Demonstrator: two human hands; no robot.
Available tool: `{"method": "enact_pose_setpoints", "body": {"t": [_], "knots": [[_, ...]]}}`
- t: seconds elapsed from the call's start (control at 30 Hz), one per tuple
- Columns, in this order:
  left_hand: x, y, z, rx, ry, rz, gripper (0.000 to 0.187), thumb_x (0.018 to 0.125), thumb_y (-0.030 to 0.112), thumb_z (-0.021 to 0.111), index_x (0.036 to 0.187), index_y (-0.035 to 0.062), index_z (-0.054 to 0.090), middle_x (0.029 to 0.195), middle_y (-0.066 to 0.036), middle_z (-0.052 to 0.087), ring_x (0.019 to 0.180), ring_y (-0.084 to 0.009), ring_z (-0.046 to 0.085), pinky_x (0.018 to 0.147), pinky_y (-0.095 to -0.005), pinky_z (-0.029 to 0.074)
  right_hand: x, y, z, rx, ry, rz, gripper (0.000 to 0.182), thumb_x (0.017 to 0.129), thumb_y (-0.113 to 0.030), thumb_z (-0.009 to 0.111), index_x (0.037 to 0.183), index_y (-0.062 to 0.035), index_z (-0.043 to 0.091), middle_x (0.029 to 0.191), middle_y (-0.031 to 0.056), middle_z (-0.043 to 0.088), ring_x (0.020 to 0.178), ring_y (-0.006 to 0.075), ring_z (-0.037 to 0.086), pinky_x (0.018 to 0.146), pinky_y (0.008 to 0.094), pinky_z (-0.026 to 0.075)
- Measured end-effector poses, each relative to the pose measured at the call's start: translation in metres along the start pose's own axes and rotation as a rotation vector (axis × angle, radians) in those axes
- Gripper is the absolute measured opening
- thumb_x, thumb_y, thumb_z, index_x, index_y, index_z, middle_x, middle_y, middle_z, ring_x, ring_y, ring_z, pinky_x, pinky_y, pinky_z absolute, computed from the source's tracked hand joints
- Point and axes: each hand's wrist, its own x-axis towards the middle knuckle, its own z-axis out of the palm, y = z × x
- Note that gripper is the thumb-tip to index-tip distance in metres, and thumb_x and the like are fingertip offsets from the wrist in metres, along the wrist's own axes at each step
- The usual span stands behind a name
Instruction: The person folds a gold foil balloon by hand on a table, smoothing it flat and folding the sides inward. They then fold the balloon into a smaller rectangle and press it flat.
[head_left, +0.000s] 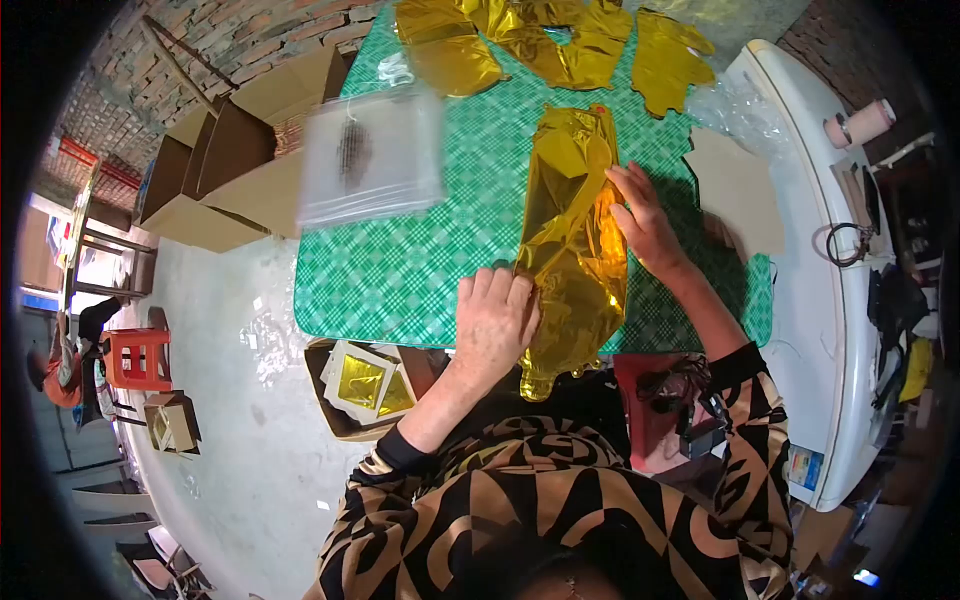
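A shiny gold foil balloon [570,225], flat and uninflated, lies lengthwise on the green checked tablecloth [470,180], its lower end hanging over the near edge. My left hand [493,322] is closed at the balloon's left edge, fingers bent and thumb side against the foil. On the opposite edge, my right hand [645,218] rests with fingers stretched out and thumb apart, fingertips touching the foil. Creases and a fold run across the balloon's middle.
More gold foil balloons [450,60] lie at the table's far side. Clear plastic bags [375,155] sit at the left, a cardboard piece [740,190] at the right. Open cardboard boxes [235,150] stand beyond, and a box of gold-windowed cards [365,385] is below the near edge.
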Motion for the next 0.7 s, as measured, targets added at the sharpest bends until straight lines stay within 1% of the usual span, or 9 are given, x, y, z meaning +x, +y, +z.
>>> {"method": "enact_pose_setpoints", "body": {"t": [0.07, 0.17, 0.2, 0.3, 0.33, 0.43, 0.47, 0.57, 0.7], "knots": [[0.000, 0.003, 0.000, 0.000, 0.009, -0.005, 0.026, 0.089, 0.015, 0.078, 0.110, 0.0067, 0.065, 0.097, -0.011, 0.054, 0.091, -0.0298, 0.053, 0.081, -0.0439, 0.039, 0.007, -0.002, -0.011, -0.043, 0.090, -0.089, 0.052, 0.099, -0.007, 0.069, 0.150, -0.0166, 0.058, 0.151, 0.0110, 0.057, 0.153, 0.0396, 0.041, 0.125, 0.0518, 0.034], [0.001, 0.007, 0.003, -0.030, 0.021, -0.011, 0.026, 0.089, 0.015, 0.079, 0.109, 0.0058, 0.065, 0.096, -0.011, 0.054, 0.090, -0.0303, 0.053, 0.080, -0.0439, 0.039, 0.036, -0.041, -0.036, -0.227, 0.068, -0.176, 0.042, 0.099, -0.001, 0.065, 0.139, -0.0115, 0.066, 0.145, 0.0089, 0.059, 0.151, 0.0376, 0.043, 0.122, 0.0474, 0.037], [0.002, 0.006, 0.003, -0.029, 0.022, -0.012, 0.025, 0.089, 0.015, 0.079, 0.108, 0.0056, 0.065, 0.096, -0.011, 0.054, 0.090, -0.0304, 0.053, 0.081, -0.0439, 0.039, 0.047, -0.049, -0.031, -0.213, 0.097, -0.274, 0.037, 0.094, -0.002, 0.070, 0.129, -0.0129, 0.072, 0.139, 0.0080, 0.060, 0.146, 0.0377, 0.046, 0.120, 0.0490, 0.038], [0.000, 0.005, 0.000, -0.028, 0.009, -0.023, 0.024, 0.089, 0.014, 0.079, 0.106, 0.0055, 0.064, 0.094, -0.011, 0.053, 0.089, -0.0306, 0.053, 0.081, -0.0439, 0.039, 0.068, -0.067, -0.003, -0.188, -0.073, -0.503, 0.033, 0.090, -0.006, 0.075, 0.122, -0.0151, 0.076, 0.142, 0.0076, 0.060, 0.149, 0.0379, 0.044, 0.122, 0.0496, 0.035], [0.001, 0.004, -0.001, -0.025, 0.005, -0.026, 0.023, 0.089, 0.014, 0.079, 0.105, 0.0055, 0.064, 0.094, -0.011, 0.053, 0.089, -0.0305, 0.053, 0.081, -0.0440, 0.039, 0.074, -0.079, 0.003, -0.267, -0.203, -0.478, 0.038, 0.082, -0.009, 0.081, 0.118, -0.0201, 0.078, 0.144, 0.0063, 0.061, 0.151, 0.0351, 0.042, 0.126, 0.0513, 0.032], [0.002, 0.003, -0.002, -0.019, -0.002, -0.027, 0.021, 0.090, 0.014, 0.078, 0.102, 0.0057, 0.064, 0.093, -0.011, 0.053, 0.089, -0.0304, 0.053, 0.082, -0.0442, 0.039, 0.087, -0.083, 0.011, -0.232, -0.360, -0.537, 0.037, 0.081, -0.009, 0.082, 0.116, -0.0211, 0.078, 0.145, 0.0066, 0.060, 0.154, 0.0339, 0.037, 0.128, 0.0511, 0.030], [0.002, 0.004, -0.003, -0.021, -0.007, -0.029, 0.020, 0.090, 0.014, 0.078, 0.101, 0.0058, 0.064, 0.092, -0.011, 0.053, 0.090, -0.0304, 0.053, 0.082, -0.0443, 0.039, 0.090, -0.081, 0.014, -0.216, -0.361, -0.550, 0.027, 0.086, -0.012, 0.078, 0.112, -0.0196, 0.077, 0.143, 0.0063, 0.061, 0.154, 0.0333, 0.038, 0.127, 0.0513, 0.031], [0.003, 0.004, -0.003, -0.031, -0.017, -0.033, 0.019, 0.091, 0.015, 0.078, 0.099, 0.0058, 0.064, 0.091, -0.011, 0.053, 0.089, -0.0304, 0.052, 0.083, -0.0444, 0.040, 0.098, -0.082, 0.013, -0.224, -0.393, -0.569, 0.012, 0.093, -0.017, 0.072, 0.105, -0.0170, 0.074, 0.140, 0.0062, 0.062, 0.153, 0.0332, 0.038, 0.126, 0.0516, 0.032], [0.003, 0.003, -0.003, -0.045, -0.031, -0.030, 0.018, 0.091, 0.014, 0.078, 0.098, 0.0061, 0.063, 0.091, -0.010, 0.053, 0.089, -0.0302, 0.052, 0.082, -0.0441, 0.039, 0.104, -0.085, 0.015, -0.194, -0.486, -0.546, 0.006, 0.097, -0.016, 0.071, 0.102, -0.0113, 0.071, 0.141, 0.0086, 0.060, 0.154, 0.0341, 0.037, 0.126, 0.0527, 0.033]]}}
